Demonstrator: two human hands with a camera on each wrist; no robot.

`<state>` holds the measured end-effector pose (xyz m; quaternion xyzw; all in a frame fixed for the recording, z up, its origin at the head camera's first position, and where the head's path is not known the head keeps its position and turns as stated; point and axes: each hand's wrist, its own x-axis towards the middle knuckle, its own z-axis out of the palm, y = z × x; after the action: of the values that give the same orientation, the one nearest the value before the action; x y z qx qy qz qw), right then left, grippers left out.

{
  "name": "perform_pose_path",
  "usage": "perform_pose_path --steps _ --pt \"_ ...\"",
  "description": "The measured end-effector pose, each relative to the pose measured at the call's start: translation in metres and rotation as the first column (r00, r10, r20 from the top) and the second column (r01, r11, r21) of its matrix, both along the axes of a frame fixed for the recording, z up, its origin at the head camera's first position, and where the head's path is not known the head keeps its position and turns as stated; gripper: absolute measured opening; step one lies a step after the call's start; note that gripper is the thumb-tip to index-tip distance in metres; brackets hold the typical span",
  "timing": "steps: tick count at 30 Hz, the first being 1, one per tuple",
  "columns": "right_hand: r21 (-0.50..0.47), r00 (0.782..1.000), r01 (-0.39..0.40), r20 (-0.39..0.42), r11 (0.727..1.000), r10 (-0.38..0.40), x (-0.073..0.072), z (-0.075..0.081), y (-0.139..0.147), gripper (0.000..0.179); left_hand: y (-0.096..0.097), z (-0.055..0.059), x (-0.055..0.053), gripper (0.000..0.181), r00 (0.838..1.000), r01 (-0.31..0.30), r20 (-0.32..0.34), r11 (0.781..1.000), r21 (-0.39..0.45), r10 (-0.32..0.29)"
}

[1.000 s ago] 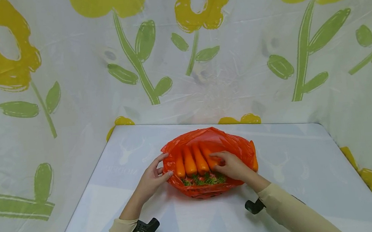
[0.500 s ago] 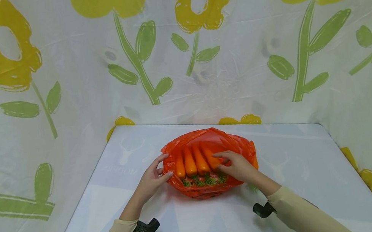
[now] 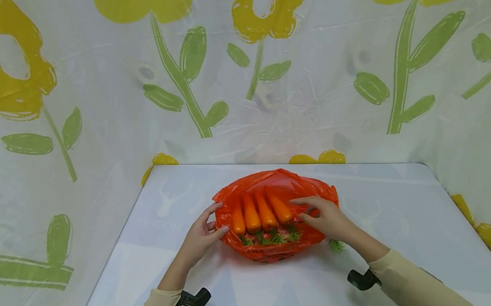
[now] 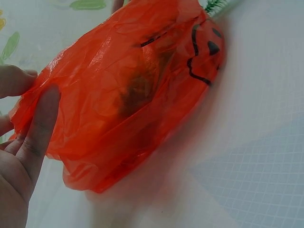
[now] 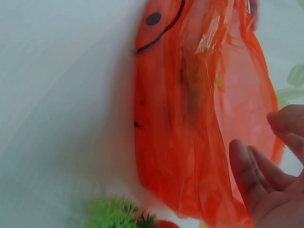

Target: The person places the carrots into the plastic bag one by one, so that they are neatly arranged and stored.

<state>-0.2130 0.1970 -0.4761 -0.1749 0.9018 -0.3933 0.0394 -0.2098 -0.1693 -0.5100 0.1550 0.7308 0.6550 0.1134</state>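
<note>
A red plastic bag (image 3: 279,251) lies on its side with its wide mouth facing up. Several orange carrots (image 3: 251,217) rest side by side in it, their green leafy tops (image 3: 277,238) toward the near side. At the bag's left edge, my left hand (image 3: 197,237) pinches the rim between thumb and fingers; the left wrist view shows the thin film (image 4: 109,85) between them. My right hand (image 3: 328,218) is over the right side of the mouth, fingers spread and slightly bent, holding nothing. Its fingertips are just right of the rightmost carrot (image 3: 281,209).
A green frond (image 3: 337,246) pokes out on the table beside the bag's right end, below the right hand. The pale patterned table (image 3: 158,264) reaches back to a flower-printed curtain (image 3: 322,104) that also hangs along both sides.
My right hand has drawn back to the right, away from the rightmost carrot, which now shows fully. The frond by the bag's right end has come into view. The left hand stays put.
</note>
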Motion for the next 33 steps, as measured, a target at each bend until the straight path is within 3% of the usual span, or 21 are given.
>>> perform_pose_path --steps 8,21,33 --pt "-0.038 0.998 0.011 -0.067 0.999 -0.013 0.001 0.006 0.015 0.041 0.000 0.001 0.000 0.068 1.000 0.006 -0.009 1.000 0.003 -0.006" --pt "-0.061 0.992 0.107 -0.066 0.992 -0.111 0.007 0.013 0.036 0.042 0.002 0.002 -0.001 0.068 1.000 0.003 0.004 1.000 -0.002 -0.003" --pt "-0.123 0.967 0.180 -0.158 0.976 -0.198 0.012 0.011 0.051 0.040 0.001 0.002 -0.001 0.069 1.000 0.001 0.002 1.000 -0.009 -0.001"
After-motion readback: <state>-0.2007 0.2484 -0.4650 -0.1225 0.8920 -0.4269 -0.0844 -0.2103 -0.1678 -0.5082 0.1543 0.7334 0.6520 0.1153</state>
